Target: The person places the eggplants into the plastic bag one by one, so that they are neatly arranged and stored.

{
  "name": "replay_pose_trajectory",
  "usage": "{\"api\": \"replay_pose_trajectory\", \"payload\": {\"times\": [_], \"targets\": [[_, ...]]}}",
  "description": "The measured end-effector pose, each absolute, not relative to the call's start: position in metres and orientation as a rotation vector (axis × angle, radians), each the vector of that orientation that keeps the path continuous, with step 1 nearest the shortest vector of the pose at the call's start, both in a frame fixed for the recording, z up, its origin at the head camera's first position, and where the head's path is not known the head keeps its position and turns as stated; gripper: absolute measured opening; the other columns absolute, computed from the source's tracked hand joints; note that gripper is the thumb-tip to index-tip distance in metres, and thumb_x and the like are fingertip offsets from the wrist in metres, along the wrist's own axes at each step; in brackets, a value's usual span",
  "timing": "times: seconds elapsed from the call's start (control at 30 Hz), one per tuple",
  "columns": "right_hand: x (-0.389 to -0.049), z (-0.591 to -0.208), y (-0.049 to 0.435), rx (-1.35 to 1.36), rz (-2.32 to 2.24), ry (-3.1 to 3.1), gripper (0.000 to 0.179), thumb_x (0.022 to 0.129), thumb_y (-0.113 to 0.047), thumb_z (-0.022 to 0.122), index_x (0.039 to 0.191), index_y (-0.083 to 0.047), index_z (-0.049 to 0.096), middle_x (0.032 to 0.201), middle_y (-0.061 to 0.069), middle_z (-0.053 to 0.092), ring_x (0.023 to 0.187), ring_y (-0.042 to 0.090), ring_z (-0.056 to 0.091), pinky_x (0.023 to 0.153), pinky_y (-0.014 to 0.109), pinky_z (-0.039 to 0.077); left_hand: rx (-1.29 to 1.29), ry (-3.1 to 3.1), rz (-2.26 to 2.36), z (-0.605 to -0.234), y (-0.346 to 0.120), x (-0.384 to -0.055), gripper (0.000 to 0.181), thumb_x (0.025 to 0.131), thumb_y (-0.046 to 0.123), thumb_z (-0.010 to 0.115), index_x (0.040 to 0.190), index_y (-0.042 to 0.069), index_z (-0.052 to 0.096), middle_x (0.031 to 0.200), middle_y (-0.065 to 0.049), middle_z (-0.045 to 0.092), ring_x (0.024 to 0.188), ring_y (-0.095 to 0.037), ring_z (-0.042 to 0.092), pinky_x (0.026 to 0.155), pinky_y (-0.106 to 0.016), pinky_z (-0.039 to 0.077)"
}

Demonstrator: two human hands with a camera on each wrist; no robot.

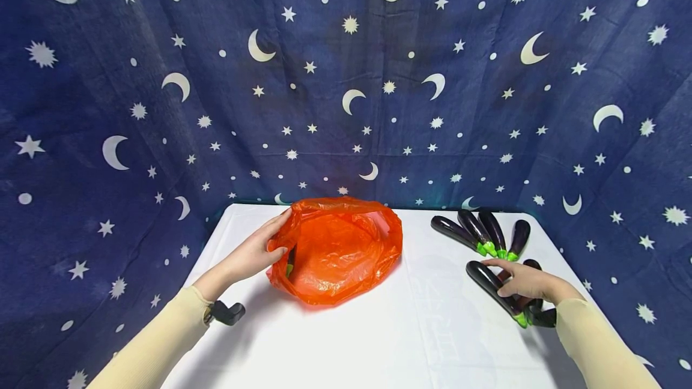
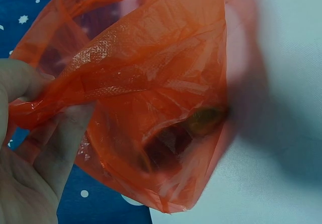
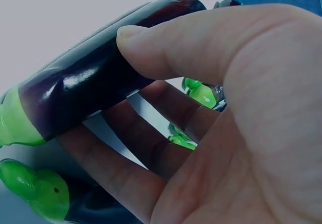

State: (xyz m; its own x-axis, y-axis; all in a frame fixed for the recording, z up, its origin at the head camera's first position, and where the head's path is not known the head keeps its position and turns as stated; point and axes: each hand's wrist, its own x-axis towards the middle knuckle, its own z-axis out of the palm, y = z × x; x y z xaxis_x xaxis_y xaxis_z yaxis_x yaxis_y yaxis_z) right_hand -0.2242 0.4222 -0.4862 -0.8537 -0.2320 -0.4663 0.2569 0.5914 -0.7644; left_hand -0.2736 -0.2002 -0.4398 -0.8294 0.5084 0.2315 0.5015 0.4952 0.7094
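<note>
Eggplant (image 1: pixel 491 282): near right, pinched in right hand (image 1: pixel 532 283)
Bag (image 1: pixel 337 251): left, pinched by left hand (image 1: pixel 253 252)
Bagged: at least one eggplant (image 1: pixel 290 264)
Unbagged: the held one, plus five others (image 1: pixel 454 230), right

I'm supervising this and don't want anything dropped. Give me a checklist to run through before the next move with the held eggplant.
1. Left hand pinches the bag at its rim: ok.
2. Bag's mouth is open: ok, its inside shows.
3. Right hand grips the held eggplant between thumb and fingers: ok.
4. Held eggplant is clear of the table: cannot tell.
5. Held eggplant is at the bag's mouth: not ok, it is well to the right.
6. Bag's contents are known: cannot tell, though part of an eggplant inside shows.
</note>
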Motion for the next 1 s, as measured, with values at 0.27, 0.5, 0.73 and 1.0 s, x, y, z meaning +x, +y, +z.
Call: {"api": "replay_pose_trajectory", "payload": {"times": [0.27, 0.5, 0.73, 1.0], "targets": [[-0.224, -0.487, 0.422, 0.015, -1.192, 2.325, 0.079, 0.085, 0.006, 0.064, 0.157, -0.004, 0.032, 0.12, 0.029, 0.05, 0.083, 0.033, 0.065, 0.064, 0.051, 0.059, 0.911, 2.716, 1.272, -0.438, -0.199, -0.272, 0.085, 0.093, -0.003, 0.066, 0.165, 0.018, 0.024, 0.166, -0.012, 0.027, 0.149, -0.033, 0.031, 0.117, -0.052, 0.03], [-0.224, -0.485, 0.417, -0.005, -1.19, 2.349, 0.079, 0.088, 0.003, 0.066, 0.158, -0.003, 0.03, 0.119, 0.027, 0.053, 0.082, 0.033, 0.066, 0.064, 0.05, 0.06, 0.914, 2.722, 1.273, -0.438, -0.199, -0.271, 0.086, 0.093, -0.005, 0.065, 0.165, 0.018, 0.024, 0.165, -0.011, 0.029, 0.148, -0.031, 0.032, 0.117, -0.051, 0.03], [-0.229, -0.479, 0.411, -0.15, -1.277, 2.343, 0.08, 0.091, 0.0, 0.068, 0.159, -0.001, 0.025, 0.126, 0.034, 0.046, 0.09, 0.034, 0.066, 0.07, 0.05, 0.06, 0.912, 2.731, 1.261, -0.438, -0.199, -0.271, 0.085, 0.093, -0.004, 0.065, 0.164, 0.017, 0.024, 0.165, -0.011, 0.029, 0.148, -0.032, 0.033, 0.117, -0.051, 0.03], [-0.236, -0.47, 0.401, -0.222, -1.319, 2.339, 0.083, 0.094, -0.007, 0.07, 0.161, -0.003, 0.022, 0.133, 0.033, 0.042, 0.097, 0.032, 0.063, 0.074, 0.047, 0.059, 0.909, 2.725, 1.271, -0.436, -0.198, -0.271, 0.085, 0.093, -0.005, 0.065, 0.164, 0.016, 0.025, 0.164, -0.011, 0.03, 0.146, -0.031, 0.035, 0.116, -0.051, 0.032]]}}
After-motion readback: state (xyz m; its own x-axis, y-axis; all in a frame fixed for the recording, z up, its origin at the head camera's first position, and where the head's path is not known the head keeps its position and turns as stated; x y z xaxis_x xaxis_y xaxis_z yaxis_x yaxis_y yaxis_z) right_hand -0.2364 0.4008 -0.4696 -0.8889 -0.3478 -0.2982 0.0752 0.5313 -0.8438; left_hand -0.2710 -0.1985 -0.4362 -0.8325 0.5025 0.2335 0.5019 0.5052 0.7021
